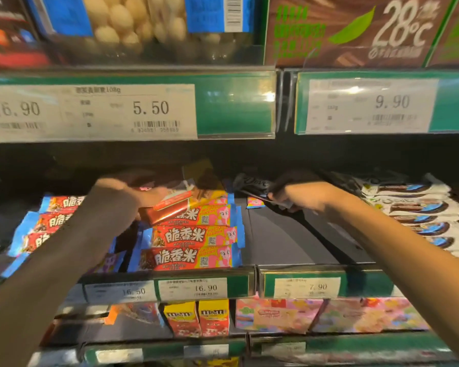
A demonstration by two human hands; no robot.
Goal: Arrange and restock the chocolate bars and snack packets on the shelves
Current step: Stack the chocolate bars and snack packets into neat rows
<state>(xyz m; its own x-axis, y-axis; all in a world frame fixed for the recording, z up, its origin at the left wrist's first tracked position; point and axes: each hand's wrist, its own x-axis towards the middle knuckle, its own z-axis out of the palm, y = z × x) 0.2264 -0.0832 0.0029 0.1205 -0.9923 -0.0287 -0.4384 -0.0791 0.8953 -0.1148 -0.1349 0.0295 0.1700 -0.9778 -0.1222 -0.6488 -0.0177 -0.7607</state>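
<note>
shop shelf [289, 242]: left hand [122, 200] grips brown bar [170, 207]; right hand [297, 194] grips dark packet [255, 185].

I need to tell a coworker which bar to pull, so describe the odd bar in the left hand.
Middle shelf, above the 16.90 tag: atop the red bar stack, the left hand holds the brown bar. It alone is brown and lies tilted.

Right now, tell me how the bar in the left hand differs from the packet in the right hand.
The bar in the left hand is orange-brown, stiff and flat; the packet in the right hand is black and crumpled. The bar lies over the red rice-crisp bars; the packet hangs above the bare dark shelf. Both are gripped at the shelf's back.
</note>
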